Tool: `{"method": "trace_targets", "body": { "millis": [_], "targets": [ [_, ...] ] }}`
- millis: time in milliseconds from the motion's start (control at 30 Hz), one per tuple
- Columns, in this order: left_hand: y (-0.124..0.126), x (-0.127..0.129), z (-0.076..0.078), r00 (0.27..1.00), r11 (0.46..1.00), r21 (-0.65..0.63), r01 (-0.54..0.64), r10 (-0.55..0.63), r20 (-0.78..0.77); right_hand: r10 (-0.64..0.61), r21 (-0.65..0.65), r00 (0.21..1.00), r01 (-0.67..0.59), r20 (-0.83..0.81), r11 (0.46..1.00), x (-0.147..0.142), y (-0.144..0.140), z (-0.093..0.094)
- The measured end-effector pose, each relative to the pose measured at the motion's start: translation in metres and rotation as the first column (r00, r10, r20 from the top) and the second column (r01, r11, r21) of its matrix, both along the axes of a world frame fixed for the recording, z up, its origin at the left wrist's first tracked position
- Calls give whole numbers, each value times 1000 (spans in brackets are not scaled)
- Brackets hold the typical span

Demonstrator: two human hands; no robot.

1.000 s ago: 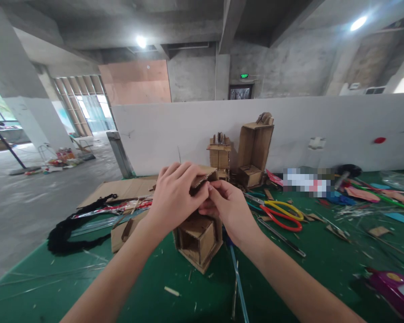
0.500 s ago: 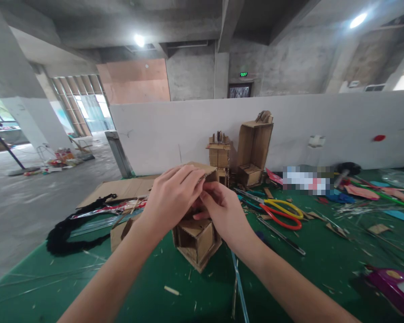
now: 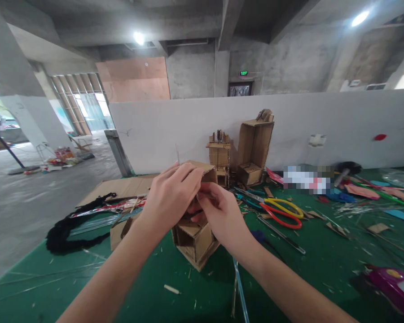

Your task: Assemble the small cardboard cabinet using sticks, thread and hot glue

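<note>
A brown cardboard structure (image 3: 204, 242) stands on the green tabletop in front of me, with an open boxy base and a flat cardboard top. My left hand (image 3: 175, 190) curls over its upper left part, fingers bent round the cardboard edge. On the right, my right hand (image 3: 218, 206) is closed in a pinch inside the opening below the top. Whatever the right fingertips hold is hidden between the two hands. A thin upright stick (image 3: 177, 153) shows just behind my left hand.
Behind stand a small cardboard model (image 3: 218, 154) and a taller cardboard frame (image 3: 256, 148), near a white partition. To the right lie scissors (image 3: 283, 213) and a metal-bodied cutter (image 3: 283, 234). Black fuzzy cord (image 3: 59, 233) lies left; a purple tool (image 3: 393, 287) sits at front right.
My right hand has shifted slightly left, toward my left hand. Both hands stay at the cardboard structure, which remains in place.
</note>
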State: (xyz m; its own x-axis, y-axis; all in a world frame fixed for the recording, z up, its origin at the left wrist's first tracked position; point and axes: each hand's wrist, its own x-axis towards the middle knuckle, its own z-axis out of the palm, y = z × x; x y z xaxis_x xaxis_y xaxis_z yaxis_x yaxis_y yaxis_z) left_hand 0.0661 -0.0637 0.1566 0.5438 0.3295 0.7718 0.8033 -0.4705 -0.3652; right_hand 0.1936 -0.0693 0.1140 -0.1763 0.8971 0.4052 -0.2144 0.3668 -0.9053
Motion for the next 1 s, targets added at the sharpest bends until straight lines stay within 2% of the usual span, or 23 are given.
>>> {"method": "trace_targets", "body": {
  "millis": [167, 333, 533, 633, 733, 833, 1000],
  "targets": [
    [-2, 3, -1, 999, 998, -40, -41, 41, 2, 16, 11, 1000, -16, 10, 1000, 1, -1, 1],
    [-2, -3, 3, 999, 999, -22, -48, 47, -19, 51, 47, 995, -55, 80, 997, 3, 0, 0],
    [0, -18, 9, 998, 1000, 20, 1, -2, 55, -78, 249, 949, 0, 304, 968, 3, -4, -4],
    [0, -27, 15, 990, 998, 67, 7, -17, 141, -202, 421, 891, 13, 406, 907, 9, -11, 4],
    [0, -35, 21, 969, 999, 30, 28, -34, 246, -408, 617, 786, 43, 465, 786, 17, -19, 18],
    [4, -42, 24, 942, 990, -107, 87, -47, 332, -550, 704, 718, 118, 427, 701, 24, -25, 28],
    [11, -42, 20, 937, 917, -354, 184, -54, 346, -599, 738, 717, 178, 355, 651, 28, -26, 34]
  ]
}}
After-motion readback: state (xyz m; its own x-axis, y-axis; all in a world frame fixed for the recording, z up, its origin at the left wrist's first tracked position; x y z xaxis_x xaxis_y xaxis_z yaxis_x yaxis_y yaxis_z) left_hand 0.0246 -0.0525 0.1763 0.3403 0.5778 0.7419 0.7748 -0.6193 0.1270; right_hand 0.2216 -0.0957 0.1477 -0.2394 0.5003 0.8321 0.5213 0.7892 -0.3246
